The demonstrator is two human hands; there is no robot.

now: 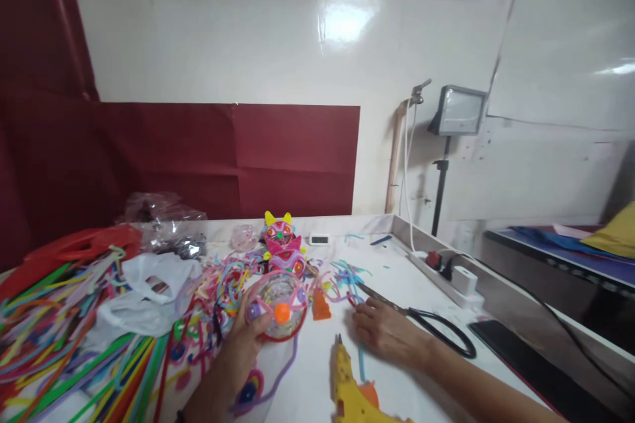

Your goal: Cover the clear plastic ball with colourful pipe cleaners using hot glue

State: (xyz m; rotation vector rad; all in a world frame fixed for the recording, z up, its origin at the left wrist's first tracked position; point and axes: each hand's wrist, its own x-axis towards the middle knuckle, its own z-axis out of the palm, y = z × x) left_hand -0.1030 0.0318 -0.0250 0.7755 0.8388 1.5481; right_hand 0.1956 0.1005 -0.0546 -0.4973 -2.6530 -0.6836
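Note:
My left hand (248,330) is closed around the rim of a round clear plastic piece (285,291) trimmed with pink and red pipe cleaner, with an orange ball in its middle and purple coils at the sides. Low over the table, my right hand (374,330) has its fingers bent together among pipe cleaner scraps (350,271); what they hold, if anything, is hidden. Black-handled scissors (436,327) lie just beyond that hand. Between my hands, nearer me, is a yellow glue gun (346,380). A scrap of orange material (321,305) lies past its nozzle.
Loose pipe cleaners (64,337) and a white plastic bag (143,297) crowd the left side. Colourful pipe cleaner faces (280,231) stand behind, beside a small digital display (319,239). A power strip (464,287) and a dark phone-like slab (536,360) lie right.

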